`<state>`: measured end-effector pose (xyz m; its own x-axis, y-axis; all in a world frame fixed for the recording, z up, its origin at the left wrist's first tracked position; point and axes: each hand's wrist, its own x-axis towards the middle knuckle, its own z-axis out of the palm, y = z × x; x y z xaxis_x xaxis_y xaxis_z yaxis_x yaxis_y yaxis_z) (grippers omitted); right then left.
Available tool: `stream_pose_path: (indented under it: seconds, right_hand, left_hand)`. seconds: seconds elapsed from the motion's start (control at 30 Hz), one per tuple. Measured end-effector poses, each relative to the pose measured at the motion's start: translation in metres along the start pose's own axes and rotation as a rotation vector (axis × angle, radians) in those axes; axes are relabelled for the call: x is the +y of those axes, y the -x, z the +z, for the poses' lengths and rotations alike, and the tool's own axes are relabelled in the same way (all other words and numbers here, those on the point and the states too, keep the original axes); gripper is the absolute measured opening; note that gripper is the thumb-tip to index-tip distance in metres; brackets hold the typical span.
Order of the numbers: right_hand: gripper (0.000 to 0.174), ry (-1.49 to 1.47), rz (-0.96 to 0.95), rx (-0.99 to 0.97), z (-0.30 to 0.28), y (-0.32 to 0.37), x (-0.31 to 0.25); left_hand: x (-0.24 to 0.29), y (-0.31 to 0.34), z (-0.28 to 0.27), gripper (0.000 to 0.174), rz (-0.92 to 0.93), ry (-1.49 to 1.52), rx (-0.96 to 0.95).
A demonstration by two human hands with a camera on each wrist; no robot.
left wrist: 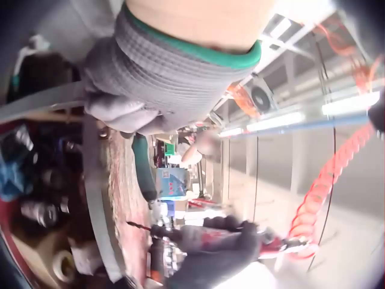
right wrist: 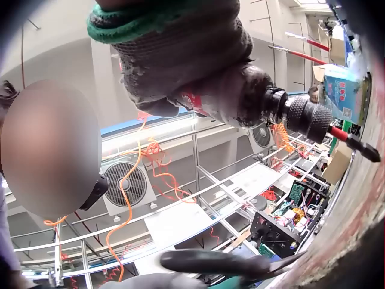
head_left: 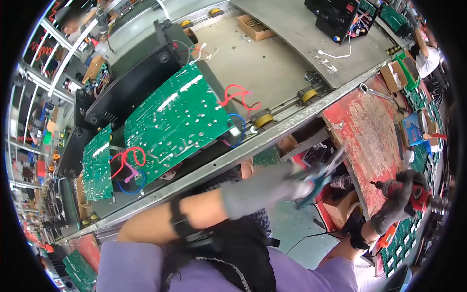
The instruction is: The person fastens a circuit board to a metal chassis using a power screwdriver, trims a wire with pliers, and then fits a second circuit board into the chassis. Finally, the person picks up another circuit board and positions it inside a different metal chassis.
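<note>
My gloved left hand (head_left: pixel 265 190) grips pliers with teal handles (head_left: pixel 316 187), blurred, their metal jaws pointing up and right beside the red worn bench. In the left wrist view, one teal handle (left wrist: pixel 143 168) shows below the left glove (left wrist: pixel 135 99). My right hand (head_left: pixel 401 197), in a dark glove, is wrapped around a red power screwdriver (head_left: pixel 419 198) over the bench's near part. From the right wrist view, its knurled chuck (right wrist: pixel 308 118) and dark-tipped bit (right wrist: pixel 361 146) extend past the right glove (right wrist: pixel 192 78). The left glove (right wrist: pixel 153 282) and pliers (right wrist: pixel 210 263) appear at the bottom.
Green circuit boards (head_left: pixel 175 121) with red and blue wires lie beyond the metal rail (head_left: pixel 204 168). A wrench (head_left: pixel 377 92) and blue box (head_left: pixel 413 129) are on the red bench (head_left: pixel 367 131). A black unit (head_left: pixel 343 19) stands at the back; another person (head_left: pixel 428 61) is at right.
</note>
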<state>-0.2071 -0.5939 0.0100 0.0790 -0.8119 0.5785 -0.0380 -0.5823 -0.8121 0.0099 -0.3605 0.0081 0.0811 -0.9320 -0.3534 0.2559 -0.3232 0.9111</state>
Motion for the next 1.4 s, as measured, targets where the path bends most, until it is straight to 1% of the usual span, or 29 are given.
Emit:
stream_pose_path:
  seconds: [0.03, 0.1, 0.13, 0.17, 0.2, 0.23, 0.3, 0.33, 0.37, 0.43, 0.47, 0.5, 0.57, 0.6, 0.63, 0.7, 0.73, 0.77, 0.8, 0.83, 0.9, 0.93, 1.0, 1.03, 1.1, 1.13, 1.23, 1.33, 1.4]
  right_hand:
    - [0.013, 0.019, -0.007, -0.024, 0.008, 0.001, -0.007]
    - [0.012, 0.027, -0.174, -0.061, 0.026, 0.001, -0.002]
    - [0.015, -0.075, -0.040, -0.140, 0.035, 0.008, -0.020]
    - [0.018, -0.175, 0.095, -0.220, 0.044, 0.015, -0.037]
    - [0.026, -0.131, -0.095, -0.249, 0.053, 0.013, -0.035]
    - [0.032, -0.187, -0.082, -0.256, 0.067, 0.019, -0.051]
    - [0.033, -0.292, -0.132, -0.287, 0.090, 0.019, -0.063]
    - [0.034, -0.362, -0.129, -0.317, 0.100, 0.018, -0.071]
    - [0.034, -0.358, -0.137, -0.329, 0.110, 0.016, -0.079]
    - [0.034, -0.388, -0.256, -0.420, 0.129, 0.012, -0.095]
    - [0.035, -0.428, -0.236, -0.421, 0.137, 0.012, -0.099]
    - [0.035, -0.422, -0.240, -0.433, 0.145, 0.012, -0.105]
    - [0.037, -0.508, -0.248, -0.508, 0.160, 0.009, -0.116]
    - [0.039, -0.575, -0.238, -0.551, 0.166, 0.006, -0.117]
    - [0.039, -0.571, -0.241, -0.557, 0.172, 0.006, -0.122]
    - [0.041, -0.675, -0.199, -0.631, 0.183, 0.010, -0.136]
    - [0.041, -0.687, -0.199, -0.650, 0.186, 0.009, -0.140]
    - [0.041, -0.683, -0.202, -0.653, 0.189, 0.009, -0.143]
    - [0.039, -0.713, -0.207, -0.710, 0.192, 0.010, -0.147]
    - [0.037, -0.743, -0.212, -0.767, 0.195, 0.010, -0.150]
    - [0.037, -0.752, -0.219, -0.794, 0.201, 0.011, -0.157]
    - [0.038, -0.774, -0.180, -0.794, 0.204, 0.014, -0.162]
    - [0.039, -0.797, -0.142, -0.795, 0.207, 0.013, -0.167]
    - [0.040, -0.883, -0.066, -0.889, 0.208, 0.010, -0.170]
    - [0.041, -0.968, 0.011, -0.983, 0.215, 0.007, -0.173]
    - [0.042, -1.061, 0.044, -1.068, 0.223, 0.009, -0.176]
    - [0.042, -1.046, 0.013, -1.206, 0.236, 0.019, -0.186]
    - [0.041, -1.017, -0.024, -1.192, 0.244, 0.029, -0.186]
    - [0.041, -0.972, -0.057, -1.171, 0.247, 0.034, -0.186]
  left_hand:
    - [0.002, 0.030, -0.006, 0.034, 0.032, -0.083, -0.011]
    - [-0.006, 0.077, -0.016, 0.041, 0.003, 0.085, 0.059]
    - [-0.009, 0.096, -0.024, 0.044, -0.002, 0.145, 0.081]
    - [-0.009, 0.111, -0.037, 0.043, -0.068, 0.165, -0.051]
    - [-0.010, 0.120, -0.045, 0.041, -0.133, 0.182, -0.183]
    - [-0.016, 0.127, -0.046, 0.041, -0.118, 0.192, -0.185]
    - [-0.024, 0.136, -0.043, 0.046, 0.120, 0.397, -0.155]
    - [-0.020, 0.141, -0.043, 0.040, 0.178, 0.367, -0.131]
    - [-0.011, 0.147, -0.043, 0.040, 0.189, 0.376, -0.131]
    - [0.004, 0.160, -0.042, 0.034, 0.339, -0.304, 0.246]
    - [0.010, 0.164, -0.037, 0.029, 0.434, -0.719, 0.540]
    - [0.013, 0.165, -0.034, 0.029, 0.437, -0.706, 0.545]
    - [0.015, 0.163, -0.031, 0.032, 0.313, -1.259, 0.929]
    - [0.010, 0.159, -0.034, 0.035, 0.359, -1.261, 0.999]
    - [0.011, 0.159, -0.034, 0.035, 0.361, -1.254, 1.001]
    - [0.016, 0.159, -0.033, 0.028, 0.291, -1.249, 0.995]
    - [0.015, 0.157, -0.033, 0.028, 0.293, -1.241, 0.995]
    - [0.014, 0.156, -0.034, 0.032, 0.258, -1.247, 0.990]
    - [0.013, 0.155, -0.035, 0.035, 0.221, -1.253, 0.985]
    - [0.012, 0.153, -0.036, 0.035, 0.222, -1.250, 0.986]
    - [0.011, 0.151, -0.039, 0.036, 0.239, -1.292, 0.932]
    - [0.011, 0.149, -0.041, 0.036, 0.240, -1.291, 0.933]
    - [0.012, 0.146, -0.045, 0.019, 0.316, -1.286, 0.886]
    - [0.010, 0.145, -0.047, 0.019, 0.317, -1.285, 0.887]
    - [0.007, 0.146, -0.051, 0.019, 0.401, -1.270, 0.879]
    - [0.007, 0.145, -0.052, 0.019, 0.402, -1.271, 0.878]
    - [0.007, 0.146, -0.054, 0.018, 0.408, -1.264, 0.863]
    - [0.008, 0.147, -0.054, 0.018, 0.372, -1.285, 0.834]
    - [0.008, 0.148, -0.055, 0.024, 0.368, -1.282, 0.817]
